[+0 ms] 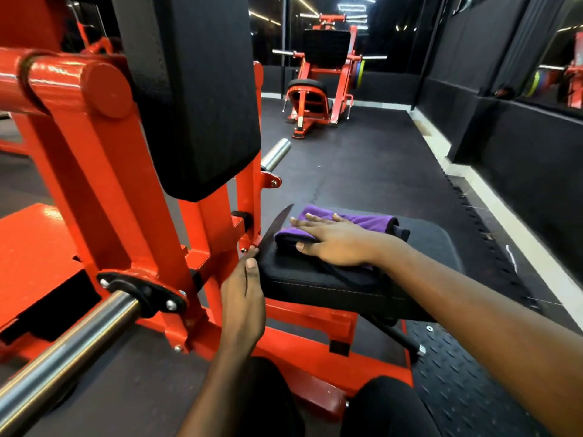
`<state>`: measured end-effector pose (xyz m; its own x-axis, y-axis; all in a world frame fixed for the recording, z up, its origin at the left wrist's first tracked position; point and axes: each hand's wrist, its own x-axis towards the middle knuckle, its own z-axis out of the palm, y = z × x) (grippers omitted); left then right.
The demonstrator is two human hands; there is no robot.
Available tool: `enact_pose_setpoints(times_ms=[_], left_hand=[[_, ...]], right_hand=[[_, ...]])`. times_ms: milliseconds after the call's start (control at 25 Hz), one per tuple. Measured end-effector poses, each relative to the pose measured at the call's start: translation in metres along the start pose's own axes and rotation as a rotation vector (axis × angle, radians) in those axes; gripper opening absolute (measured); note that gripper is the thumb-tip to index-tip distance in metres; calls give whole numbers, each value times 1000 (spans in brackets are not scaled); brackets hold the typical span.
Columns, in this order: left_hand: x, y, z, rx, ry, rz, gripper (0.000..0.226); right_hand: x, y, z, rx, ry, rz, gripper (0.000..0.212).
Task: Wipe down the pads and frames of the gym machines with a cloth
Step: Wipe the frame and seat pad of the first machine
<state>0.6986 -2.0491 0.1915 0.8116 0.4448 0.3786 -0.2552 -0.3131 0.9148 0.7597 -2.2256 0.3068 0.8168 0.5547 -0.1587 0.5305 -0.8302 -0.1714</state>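
A folded purple and black cloth (366,223) lies on the black seat pad (422,247) of an orange machine. My right hand (331,241) presses flat on the cloth with straight fingers, near the pad's left end. My left hand (244,298) rests straight-fingered against the pad's left edge, fingertips by the orange frame (132,216). A tall black back pad (202,99) stands upright on the frame, above and left of the seat.
A steel bar (63,345) juts out low at the left, and a shorter steel peg (277,152) sticks out behind the back pad. Another orange machine (318,86) stands far back on the dark rubber floor. A black wall runs along the right. My knees show at the bottom.
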Motion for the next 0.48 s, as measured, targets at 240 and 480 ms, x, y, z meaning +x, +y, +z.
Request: enact_pose_setpoints(times_ms=[240,480], left_hand=[[-13,36,-43,44,-22,60,46],[1,63,-48,-5,-226,202,47]], right_hand=[[-70,-30,22,-265,370,-132,50],[-82,-36,26,306,853,19,25]])
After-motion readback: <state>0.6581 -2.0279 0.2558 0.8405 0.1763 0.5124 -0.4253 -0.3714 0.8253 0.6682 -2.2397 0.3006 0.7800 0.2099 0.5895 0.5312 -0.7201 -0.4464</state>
